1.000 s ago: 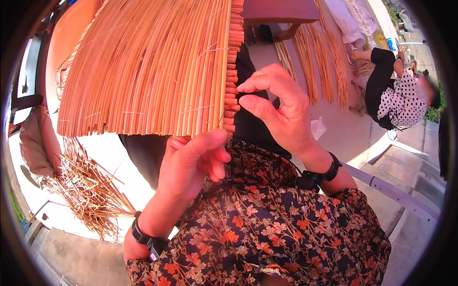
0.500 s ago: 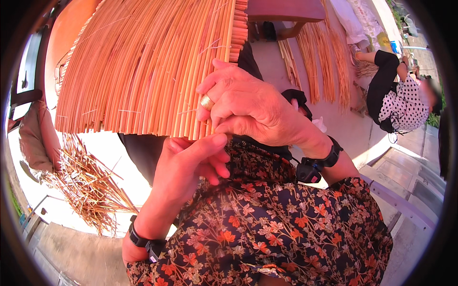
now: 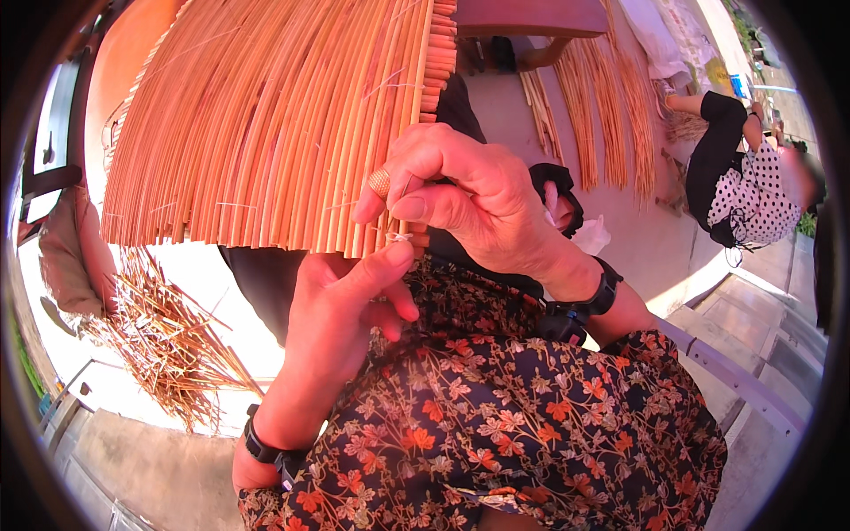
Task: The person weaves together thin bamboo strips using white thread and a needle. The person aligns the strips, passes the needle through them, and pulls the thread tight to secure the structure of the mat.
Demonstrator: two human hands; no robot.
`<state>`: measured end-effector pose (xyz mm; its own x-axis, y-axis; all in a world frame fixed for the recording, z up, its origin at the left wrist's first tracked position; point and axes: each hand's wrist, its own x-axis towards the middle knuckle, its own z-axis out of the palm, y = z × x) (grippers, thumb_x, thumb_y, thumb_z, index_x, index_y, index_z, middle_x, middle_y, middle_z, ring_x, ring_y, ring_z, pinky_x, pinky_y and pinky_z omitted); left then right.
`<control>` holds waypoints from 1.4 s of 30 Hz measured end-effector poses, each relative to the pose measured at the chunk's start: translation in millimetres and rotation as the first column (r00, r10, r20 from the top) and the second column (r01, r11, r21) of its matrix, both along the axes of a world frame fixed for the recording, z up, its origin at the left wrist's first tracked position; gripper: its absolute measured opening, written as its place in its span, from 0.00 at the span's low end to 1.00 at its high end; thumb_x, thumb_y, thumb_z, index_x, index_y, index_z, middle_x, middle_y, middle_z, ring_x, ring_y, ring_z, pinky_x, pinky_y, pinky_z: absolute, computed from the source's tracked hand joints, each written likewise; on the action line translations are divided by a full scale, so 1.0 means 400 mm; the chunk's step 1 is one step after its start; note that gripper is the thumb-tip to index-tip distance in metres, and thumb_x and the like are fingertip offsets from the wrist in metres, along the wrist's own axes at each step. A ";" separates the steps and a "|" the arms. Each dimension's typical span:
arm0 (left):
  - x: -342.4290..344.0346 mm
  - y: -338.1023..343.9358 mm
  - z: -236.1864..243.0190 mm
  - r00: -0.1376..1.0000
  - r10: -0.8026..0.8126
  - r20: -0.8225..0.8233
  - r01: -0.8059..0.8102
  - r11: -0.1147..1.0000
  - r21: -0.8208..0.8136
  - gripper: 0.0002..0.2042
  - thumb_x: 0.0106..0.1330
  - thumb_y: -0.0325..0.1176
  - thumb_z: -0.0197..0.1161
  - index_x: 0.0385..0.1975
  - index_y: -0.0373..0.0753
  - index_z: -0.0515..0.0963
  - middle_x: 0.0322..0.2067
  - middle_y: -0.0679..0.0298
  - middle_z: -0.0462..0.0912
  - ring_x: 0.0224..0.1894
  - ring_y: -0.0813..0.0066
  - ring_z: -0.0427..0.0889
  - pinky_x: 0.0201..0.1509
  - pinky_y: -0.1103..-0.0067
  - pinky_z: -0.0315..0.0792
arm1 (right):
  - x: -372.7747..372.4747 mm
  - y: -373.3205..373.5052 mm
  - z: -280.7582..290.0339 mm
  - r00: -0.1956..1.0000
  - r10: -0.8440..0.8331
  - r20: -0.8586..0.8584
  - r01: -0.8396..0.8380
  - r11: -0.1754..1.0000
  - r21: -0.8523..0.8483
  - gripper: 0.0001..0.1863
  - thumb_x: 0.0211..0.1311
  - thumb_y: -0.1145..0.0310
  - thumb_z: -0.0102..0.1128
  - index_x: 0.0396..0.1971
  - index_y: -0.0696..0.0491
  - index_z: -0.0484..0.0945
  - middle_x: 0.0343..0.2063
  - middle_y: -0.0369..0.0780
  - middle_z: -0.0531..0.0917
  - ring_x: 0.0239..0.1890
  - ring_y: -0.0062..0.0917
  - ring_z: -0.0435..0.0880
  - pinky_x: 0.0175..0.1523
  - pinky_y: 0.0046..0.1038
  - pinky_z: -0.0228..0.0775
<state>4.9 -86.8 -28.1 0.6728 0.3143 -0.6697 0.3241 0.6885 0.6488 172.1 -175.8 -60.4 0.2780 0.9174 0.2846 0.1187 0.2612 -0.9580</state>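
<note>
A mat of reed stalks (image 3: 257, 133), tied side by side with pale thread, spreads in front of me. My left hand (image 3: 341, 296) grips its near right corner, thumb at the stalk ends and the other fingers loosely curled below. A small loop of white thread (image 3: 398, 237) shows just above that thumb. Over the same corner is my right hand (image 3: 469, 199), its thumb and fingers pinched together. What it pinches is too thin to make out. One of its fingers wears a dimpled gold-coloured thimble ring (image 3: 379, 183).
Loose broken stalks (image 3: 168, 345) lie in a heap at the left. Long reed bundles (image 3: 606, 115) rest on the floor at the far right, near a wooden bench (image 3: 531, 19). Another person (image 3: 753, 186) in a polka-dot top sits at the right. A dark bag (image 3: 567, 199) stands beyond my right wrist.
My right hand has lifted slightly off the mat's corner, uncovering the white thread loop and stalk ends. My left hand keeps its grip, nearly in place.
</note>
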 end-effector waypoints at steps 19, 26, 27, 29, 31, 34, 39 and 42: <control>-0.008 0.019 0.002 0.997 -0.069 -0.018 0.068 0.996 -0.064 0.15 0.69 0.41 0.64 0.40 0.32 0.78 0.31 0.60 0.81 0.25 0.76 0.81 0.20 0.83 0.70 | 0.015 0.016 0.090 0.936 0.152 -0.316 -0.202 0.971 -0.130 0.08 0.72 0.71 0.59 0.39 0.60 0.72 0.30 0.38 0.79 0.29 0.21 0.84 0.37 0.24 0.80; -0.025 0.020 -0.027 0.998 -0.046 -0.043 0.040 0.989 -0.145 0.15 0.66 0.39 0.68 0.31 0.28 0.82 0.20 0.59 0.83 0.20 0.75 0.81 0.21 0.82 0.73 | 0.004 0.085 0.034 0.499 0.292 -0.816 -0.205 0.955 0.217 0.08 0.78 0.64 0.50 0.40 0.53 0.71 0.27 0.33 0.75 0.24 0.17 0.76 0.48 0.47 0.85; -0.028 0.022 -0.033 0.998 -0.039 -0.044 0.032 0.988 -0.150 0.15 0.66 0.38 0.68 0.30 0.28 0.82 0.19 0.59 0.82 0.19 0.75 0.81 0.21 0.82 0.73 | 0.006 0.092 0.027 0.482 0.261 -0.836 -0.171 0.964 0.202 0.08 0.78 0.63 0.50 0.40 0.52 0.71 0.27 0.33 0.75 0.24 0.17 0.76 0.48 0.48 0.85; -0.031 0.024 -0.041 0.998 -0.019 -0.054 0.011 0.989 -0.148 0.14 0.66 0.37 0.68 0.29 0.29 0.82 0.19 0.60 0.82 0.18 0.75 0.80 0.21 0.81 0.73 | 0.013 0.100 0.017 0.479 0.163 -0.863 -0.133 0.985 0.112 0.09 0.78 0.63 0.51 0.39 0.52 0.72 0.27 0.32 0.75 0.24 0.17 0.77 0.49 0.49 0.84; -0.031 0.027 -0.046 0.998 -0.013 -0.061 0.004 0.991 -0.135 0.13 0.67 0.36 0.67 0.28 0.29 0.82 0.20 0.59 0.83 0.17 0.74 0.79 0.20 0.81 0.72 | 0.008 0.099 0.011 0.477 0.204 -0.855 -0.154 0.977 0.147 0.09 0.78 0.63 0.51 0.40 0.52 0.72 0.27 0.31 0.76 0.25 0.18 0.78 0.49 0.48 0.84; -0.027 0.029 -0.044 0.995 -0.036 -0.095 0.027 0.995 -0.095 0.13 0.68 0.34 0.65 0.27 0.30 0.82 0.22 0.58 0.84 0.16 0.73 0.78 0.18 0.80 0.69 | 0.019 0.106 0.007 0.634 0.094 -0.768 -0.068 0.996 0.066 0.07 0.77 0.66 0.52 0.41 0.54 0.72 0.27 0.33 0.78 0.28 0.19 0.80 0.50 0.45 0.84; -0.018 0.031 -0.023 0.989 -0.048 -0.143 0.047 0.999 -0.014 0.16 0.67 0.39 0.68 0.27 0.30 0.81 0.21 0.58 0.84 0.16 0.75 0.79 0.19 0.80 0.72 | 0.067 0.075 0.050 0.982 -0.012 -0.190 0.007 1.000 -0.026 0.04 0.73 0.73 0.57 0.42 0.57 0.74 0.29 0.36 0.80 0.32 0.19 0.84 0.46 0.30 0.83; -0.017 0.028 -0.018 0.988 -0.078 -0.136 0.102 0.978 0.181 0.19 0.66 0.44 0.69 0.28 0.29 0.81 0.21 0.59 0.83 0.16 0.76 0.79 0.19 0.81 0.72 | 0.069 0.057 0.073 0.999 -0.030 -0.023 0.028 0.994 -0.107 0.03 0.72 0.75 0.58 0.39 0.59 0.75 0.30 0.37 0.81 0.33 0.18 0.85 0.41 0.22 0.81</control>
<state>-2.0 -75.8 -35.4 0.6170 0.3845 -0.6866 0.4673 0.5230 0.7128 199.8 -153.1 -31.1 0.3106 0.9338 0.1778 0.1006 0.1537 -0.9830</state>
